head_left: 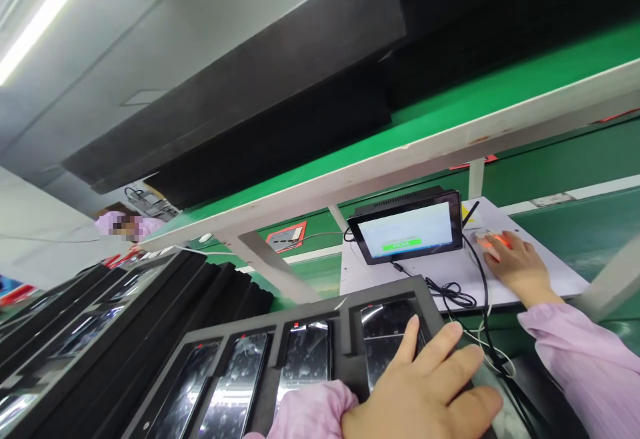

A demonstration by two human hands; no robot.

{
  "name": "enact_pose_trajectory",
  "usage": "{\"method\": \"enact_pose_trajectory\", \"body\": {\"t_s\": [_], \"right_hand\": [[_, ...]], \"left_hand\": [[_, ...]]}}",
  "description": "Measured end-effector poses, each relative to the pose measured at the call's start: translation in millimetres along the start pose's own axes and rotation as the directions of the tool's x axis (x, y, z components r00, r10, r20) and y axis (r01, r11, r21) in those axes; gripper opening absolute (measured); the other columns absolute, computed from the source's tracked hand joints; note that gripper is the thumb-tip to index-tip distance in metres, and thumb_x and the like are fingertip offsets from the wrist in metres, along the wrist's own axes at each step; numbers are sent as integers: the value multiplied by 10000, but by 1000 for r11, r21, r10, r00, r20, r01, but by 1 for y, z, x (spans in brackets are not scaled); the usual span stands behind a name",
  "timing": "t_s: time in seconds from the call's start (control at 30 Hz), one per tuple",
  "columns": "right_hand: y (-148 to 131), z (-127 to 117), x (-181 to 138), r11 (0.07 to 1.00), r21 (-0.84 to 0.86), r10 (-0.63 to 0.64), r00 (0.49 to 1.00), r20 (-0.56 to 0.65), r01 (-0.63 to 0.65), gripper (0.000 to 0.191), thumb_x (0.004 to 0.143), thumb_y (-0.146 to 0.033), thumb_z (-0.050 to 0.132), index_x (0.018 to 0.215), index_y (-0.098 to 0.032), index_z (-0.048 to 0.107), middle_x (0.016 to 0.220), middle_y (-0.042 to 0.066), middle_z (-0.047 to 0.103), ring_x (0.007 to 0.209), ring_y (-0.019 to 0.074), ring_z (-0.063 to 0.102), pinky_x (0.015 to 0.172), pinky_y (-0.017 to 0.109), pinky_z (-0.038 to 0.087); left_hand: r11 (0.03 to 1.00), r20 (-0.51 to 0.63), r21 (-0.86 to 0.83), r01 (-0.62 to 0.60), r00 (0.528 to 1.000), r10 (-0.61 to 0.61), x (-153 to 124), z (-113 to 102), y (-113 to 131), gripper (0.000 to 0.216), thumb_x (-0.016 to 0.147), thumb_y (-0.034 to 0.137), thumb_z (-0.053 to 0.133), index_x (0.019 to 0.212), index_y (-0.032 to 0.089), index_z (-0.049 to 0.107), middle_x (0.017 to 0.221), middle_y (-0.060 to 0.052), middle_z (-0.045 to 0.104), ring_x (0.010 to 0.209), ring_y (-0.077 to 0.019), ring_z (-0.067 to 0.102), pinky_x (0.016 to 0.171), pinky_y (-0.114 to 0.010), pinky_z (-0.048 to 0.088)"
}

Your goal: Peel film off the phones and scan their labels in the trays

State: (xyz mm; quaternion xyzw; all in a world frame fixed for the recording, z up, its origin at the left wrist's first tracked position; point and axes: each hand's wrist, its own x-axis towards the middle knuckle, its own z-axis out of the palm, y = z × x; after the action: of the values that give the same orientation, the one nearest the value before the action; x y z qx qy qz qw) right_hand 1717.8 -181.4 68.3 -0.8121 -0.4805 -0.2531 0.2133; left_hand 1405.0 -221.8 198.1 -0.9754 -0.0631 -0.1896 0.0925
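Observation:
My left hand (425,385) is spread with its fingers apart over the right end of a black foam tray (345,352). Beneath it lies a dark glossy smartphone (387,322), partly covered by the hand; whether the fingertips press on it I cannot tell. Several more smartphones (305,359) sit in slots to its left, each with a small red mark at the top. On a white board, my right hand (520,269) curls over a small pale device (493,240) that glows orange-red. Just left of that hand stands a tablet-like monitor (407,232) showing a green bar.
Black trays (100,339) holding phones are stacked at the left. Cables (455,295) trail over the white board (365,272). A pale shelf beam (320,192) crosses above. Behind lies a red-edged sheet (286,236). Another person (127,224) is at the far left.

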Motion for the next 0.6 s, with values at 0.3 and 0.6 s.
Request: {"method": "enact_pose_trajectory", "body": {"t_s": [0.3, 0.6], "right_hand": [[1, 2, 3, 999, -33, -26, 999, 24, 27, 350, 888, -258, 426, 1024, -121, 719, 1070, 205, 616, 769, 257, 606, 713, 358, 492], [10, 15, 1, 999, -30, -26, 999, 18, 27, 340, 868, -299, 424, 1025, -158, 691, 1078, 177, 608, 867, 263, 614, 750, 369, 488]], "left_hand": [[999, 118, -28, 32, 993, -28, 4, -9, 2, 311, 953, 329, 419, 1234, 326, 552, 1322, 25, 548, 1382, -213, 275, 1058, -519, 345], [997, 154, -57, 47, 987, -37, 5, -10, 4, 314, 956, 333, 410, 1232, 320, 558, 1338, 17, 536, 1386, -224, 262, 1061, -536, 330]]}}
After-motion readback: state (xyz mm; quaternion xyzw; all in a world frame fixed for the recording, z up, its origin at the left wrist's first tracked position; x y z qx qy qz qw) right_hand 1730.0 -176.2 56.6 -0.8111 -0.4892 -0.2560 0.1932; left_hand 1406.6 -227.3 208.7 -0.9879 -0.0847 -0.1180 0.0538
